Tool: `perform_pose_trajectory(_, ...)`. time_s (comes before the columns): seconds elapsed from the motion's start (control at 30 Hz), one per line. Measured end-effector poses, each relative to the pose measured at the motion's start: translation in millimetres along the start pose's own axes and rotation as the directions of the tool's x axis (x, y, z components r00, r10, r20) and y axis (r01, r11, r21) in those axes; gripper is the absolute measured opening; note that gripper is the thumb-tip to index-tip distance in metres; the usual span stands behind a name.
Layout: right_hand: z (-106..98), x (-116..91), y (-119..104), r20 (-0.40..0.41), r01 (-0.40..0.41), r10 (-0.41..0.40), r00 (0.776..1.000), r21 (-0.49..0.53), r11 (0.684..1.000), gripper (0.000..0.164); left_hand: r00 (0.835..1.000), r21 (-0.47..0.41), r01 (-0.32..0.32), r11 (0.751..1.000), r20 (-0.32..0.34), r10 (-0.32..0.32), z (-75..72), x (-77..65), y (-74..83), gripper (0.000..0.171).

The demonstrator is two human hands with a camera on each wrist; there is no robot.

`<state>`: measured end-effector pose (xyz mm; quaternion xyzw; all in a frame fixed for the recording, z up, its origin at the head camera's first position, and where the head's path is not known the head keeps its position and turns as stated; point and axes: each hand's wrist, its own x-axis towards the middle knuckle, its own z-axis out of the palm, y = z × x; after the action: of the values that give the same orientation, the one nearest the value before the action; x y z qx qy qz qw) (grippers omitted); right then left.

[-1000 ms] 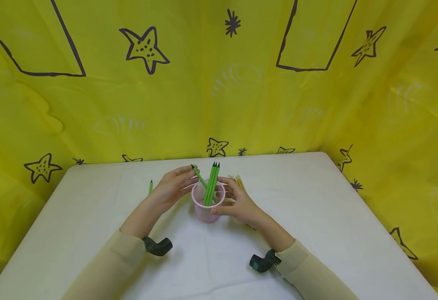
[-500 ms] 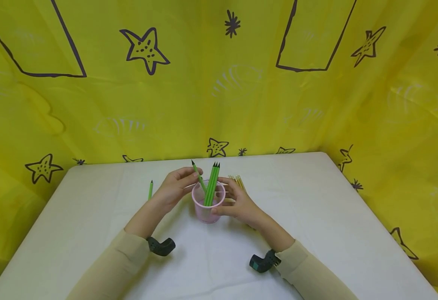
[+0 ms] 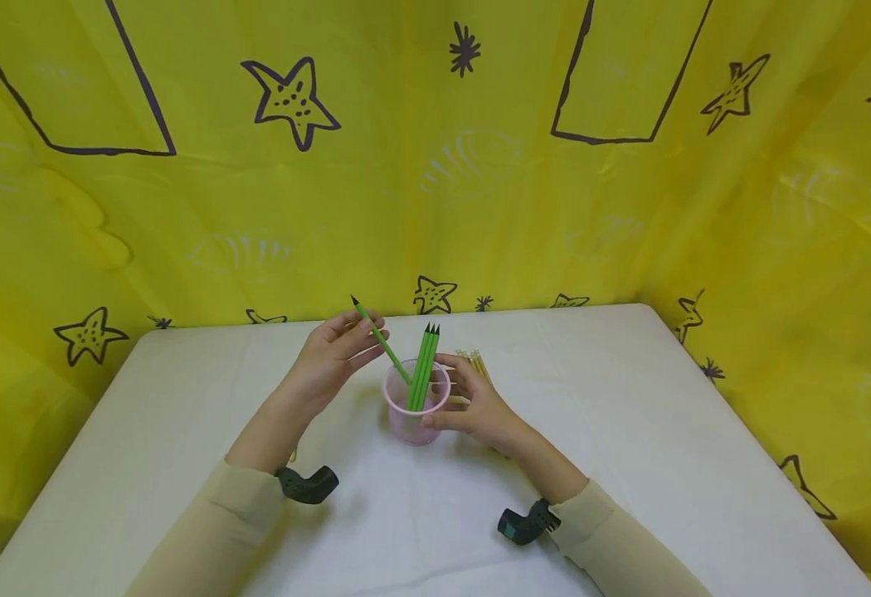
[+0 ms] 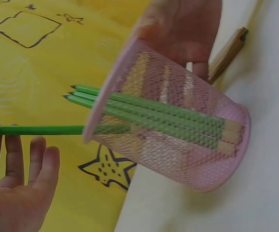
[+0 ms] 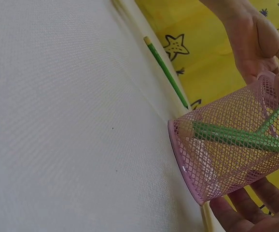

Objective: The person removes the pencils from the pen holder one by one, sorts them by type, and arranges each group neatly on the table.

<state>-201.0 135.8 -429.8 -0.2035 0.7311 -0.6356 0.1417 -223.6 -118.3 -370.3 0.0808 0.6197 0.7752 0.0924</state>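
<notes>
LH (image 3: 334,355) w/ pencil (image 3: 393,356); RH (image 3: 478,408) part-hides yel. sticks (image 3: 478,361).

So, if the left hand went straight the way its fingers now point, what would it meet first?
Probably the three slim, dark-tipped green pencils leaning in the round pink mesh cup. Depth is unclear, so the left hand might pass above or beyond them.

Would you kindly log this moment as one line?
left hand: pinches green pencil partly inside pink mesh cup; right hand: holds cup; three other pencils: in cup
</notes>
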Motion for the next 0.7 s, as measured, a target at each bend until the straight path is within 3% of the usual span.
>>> perform_pose_trajectory(0.37, 1, -1, 0, -0.006, -0.007, 0.007, 1.0, -0.007, 1.0, 0.087, 0.998, -0.196, -0.065, 0.978, -0.038, 0.058, -9.6, -16.3, 24.5, 0.021)
perform_pose_trajectory(0.7, -1, 0, 1, -0.005, -0.01, 0.01, 1.0, -0.016, 1.0, 0.088, 0.995, -0.26, -0.026, 0.965, -0.102, -0.001, -17.3, -20.8, 26.4, 0.019)
